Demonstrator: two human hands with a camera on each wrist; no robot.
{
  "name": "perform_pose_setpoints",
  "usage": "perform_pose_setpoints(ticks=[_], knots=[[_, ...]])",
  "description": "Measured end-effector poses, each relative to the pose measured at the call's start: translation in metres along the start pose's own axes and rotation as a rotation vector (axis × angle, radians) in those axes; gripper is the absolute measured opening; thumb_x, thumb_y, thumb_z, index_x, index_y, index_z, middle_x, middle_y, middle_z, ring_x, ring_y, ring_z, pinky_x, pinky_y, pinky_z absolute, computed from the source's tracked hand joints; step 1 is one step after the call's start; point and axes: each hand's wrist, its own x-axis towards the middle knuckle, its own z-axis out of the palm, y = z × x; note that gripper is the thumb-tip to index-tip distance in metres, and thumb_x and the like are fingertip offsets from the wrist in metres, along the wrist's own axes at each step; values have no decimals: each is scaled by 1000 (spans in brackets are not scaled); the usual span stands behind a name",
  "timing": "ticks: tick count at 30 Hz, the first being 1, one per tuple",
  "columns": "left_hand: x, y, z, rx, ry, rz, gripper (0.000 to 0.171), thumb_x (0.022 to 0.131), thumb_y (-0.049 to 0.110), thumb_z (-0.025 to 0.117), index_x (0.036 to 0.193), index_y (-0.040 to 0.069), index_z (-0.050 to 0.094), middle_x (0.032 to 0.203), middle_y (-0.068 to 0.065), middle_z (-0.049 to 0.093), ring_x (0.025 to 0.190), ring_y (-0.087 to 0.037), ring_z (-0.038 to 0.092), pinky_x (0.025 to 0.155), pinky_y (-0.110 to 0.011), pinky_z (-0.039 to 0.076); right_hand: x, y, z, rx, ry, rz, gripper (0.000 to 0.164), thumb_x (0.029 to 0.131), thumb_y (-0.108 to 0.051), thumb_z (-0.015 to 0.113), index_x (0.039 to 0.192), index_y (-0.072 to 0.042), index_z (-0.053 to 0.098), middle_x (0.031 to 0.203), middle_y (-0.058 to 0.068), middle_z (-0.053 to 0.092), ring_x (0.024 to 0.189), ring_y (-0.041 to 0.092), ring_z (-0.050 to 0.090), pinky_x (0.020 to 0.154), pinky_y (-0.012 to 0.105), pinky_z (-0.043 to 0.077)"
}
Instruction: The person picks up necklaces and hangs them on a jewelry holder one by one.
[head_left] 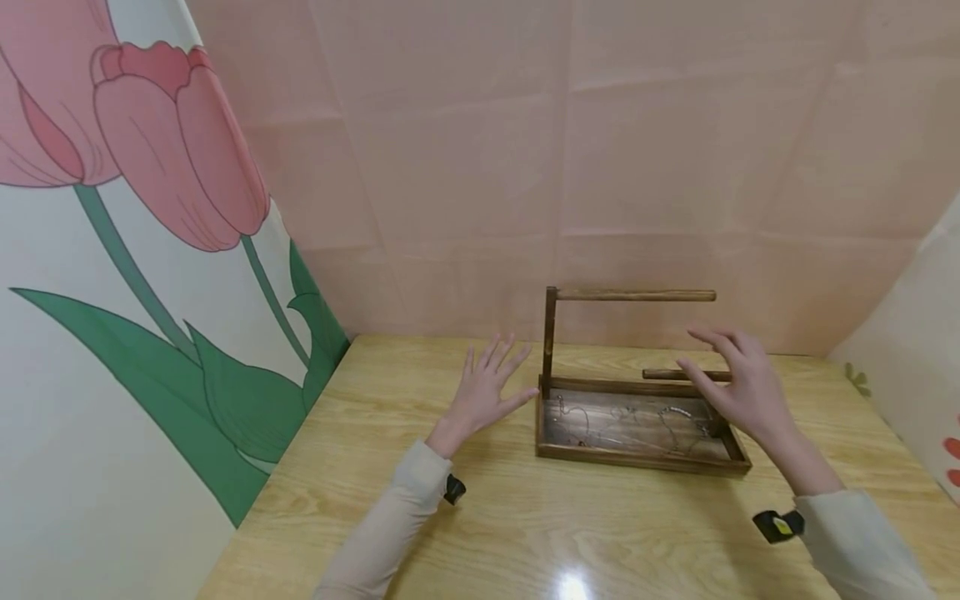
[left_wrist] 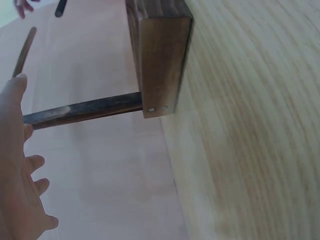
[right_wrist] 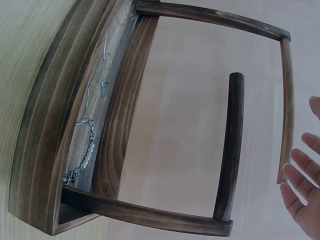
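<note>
A dark brown wooden jewelry stand (head_left: 645, 462) with a shallow tray base sits on the table. From the tray's left end a tall post (head_left: 550, 342) carries a long upper bar (head_left: 637, 295). A shorter post at the right end bears a lower bar (right_wrist: 232, 145). Several thin necklaces or bracelets lie in the tray, one with a beaded stretch (right_wrist: 89, 155). My left hand (head_left: 480, 396), fingers spread, is beside the tray's left end and holds nothing. Near the stand's right end is my right hand (head_left: 750, 392), fingers loosely bent and apart from the thumb, with nothing in it.
The light wood-grain table (head_left: 495, 533) runs back to a creased pink cloth (head_left: 450, 167). A panel with printed tulips (head_left: 180, 150) stands on the left, and a pale printed panel (head_left: 900, 358) on the right. Each wrist wears a small black device (head_left: 778, 526).
</note>
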Motion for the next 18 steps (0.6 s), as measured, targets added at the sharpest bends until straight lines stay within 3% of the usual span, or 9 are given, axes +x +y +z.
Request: perform_pose_setpoints(ticks=[7, 12, 18], knots=[[-4, 0, 7, -21, -24, 11, 71, 89, 65, 36, 149, 28, 22, 156, 5, -2, 144, -22, 2, 111, -58, -1, -7, 1, 0, -16, -11, -12, 42, 73, -11, 77, 113, -4, 64, 98, 15, 59, 87, 30, 50, 71, 40, 35], [-7, 3, 9, -26, -51, 6, 71, 89, 65, 37, 149, 33, 16, 156, 6, -1, 144, -22, 3, 111, -56, -1, -12, 4, 1, -18, 5, -36, 35, 72, -8, 78, 105, -3, 66, 95, 13, 60, 83, 26, 51, 68, 28, 36], [-10, 4, 16, -18, -55, 20, 73, 88, 67, 34, 149, 30, 19, 156, 4, 5, 143, -23, 6, 112, -56, 1, -20, 3, 2, -33, -2, 11, 25, 73, -7, 77, 96, -5, 68, 88, 7, 61, 68, 7, 44, 53, 14, 36]])
